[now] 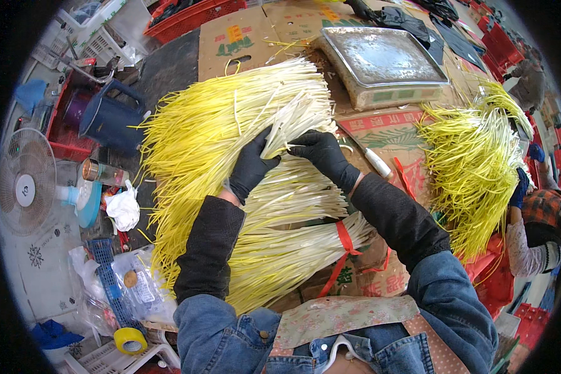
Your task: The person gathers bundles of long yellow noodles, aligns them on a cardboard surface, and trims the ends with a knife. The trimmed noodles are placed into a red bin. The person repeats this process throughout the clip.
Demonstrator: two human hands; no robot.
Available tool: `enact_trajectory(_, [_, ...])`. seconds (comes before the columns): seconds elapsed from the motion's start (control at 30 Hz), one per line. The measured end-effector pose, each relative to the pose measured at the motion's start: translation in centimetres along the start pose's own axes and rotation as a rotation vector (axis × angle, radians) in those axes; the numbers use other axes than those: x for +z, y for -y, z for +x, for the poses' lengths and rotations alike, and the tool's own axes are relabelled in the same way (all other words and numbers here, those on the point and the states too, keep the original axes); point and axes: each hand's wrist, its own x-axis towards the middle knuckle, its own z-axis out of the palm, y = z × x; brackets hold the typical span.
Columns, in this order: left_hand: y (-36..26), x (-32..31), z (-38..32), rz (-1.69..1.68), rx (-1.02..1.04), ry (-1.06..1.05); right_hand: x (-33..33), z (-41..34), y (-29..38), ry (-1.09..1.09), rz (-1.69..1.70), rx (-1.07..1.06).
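Observation:
In a black glove, my left hand (253,167) grips a small bunch of yellow chives (287,122) whose pale stems fan upward. My right hand (326,156), gloved too, has its thumb and fingertips pinched at the side of that bunch, on what looks like a thin strand. Both hands are above a broad pile of yellow chives (224,105), white stem ends to the right. Below them lies a bundle (290,264) with a red tie (343,240) around its stems. Right of my right hand rests a knife (377,161) with a white handle, and a red strip (404,177).
A metal-topped scale (383,53) stands on the cardboard (236,39) at the back. More chives (472,173) lie at right, beside a co-worker's blue-gloved hand (520,187). Leftward are a blue pitcher (110,114), a glass jar (106,173), a fan (25,187) and yellow tape (131,340).

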Motion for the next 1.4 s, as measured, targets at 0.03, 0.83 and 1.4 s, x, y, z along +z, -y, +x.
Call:
enact_trajectory(0.03, [0.1,0.0,0.1,-0.167,-0.047,0.002,0.0,0.1,0.0,-0.016,0.038,0.066])
enact_trajectory(0.83, [2.0,-1.1,-0.1,-0.442,-0.137,-0.041,-5.6,8.4,1.7,0.177,0.080,0.125])
enact_trajectory(1.4, [1.8,-1.4,0.2,-0.497,-0.131,0.006,1.9,3.9,3.1,0.218,-0.226,-0.010])
